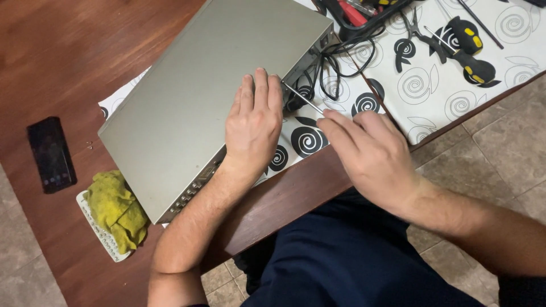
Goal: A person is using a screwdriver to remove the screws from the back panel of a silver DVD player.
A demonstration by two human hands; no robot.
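Two bare hands are working at a flat grey metal device case lying at an angle on a brown wooden bench. The left hand is lying flat and open on the near right corner of the case, fingers stretched out and pressing on its lid, gripping nothing. The right hand is hovering just right of it, fingers curled closed around the handle of a thin screwdriver, whose metal shaft is pointing up and left into the right side of the case. Black cables are trailing from that side across a white cloth with black spiral patterns. Farther right on the cloth, a pair of pliers and black-and-yellow-handled tools are lying near a dark tray at the far edge. At the left, a black phone is lying face up, and a crumpled yellow rag is sitting on a small white object near the front edge of the bench.
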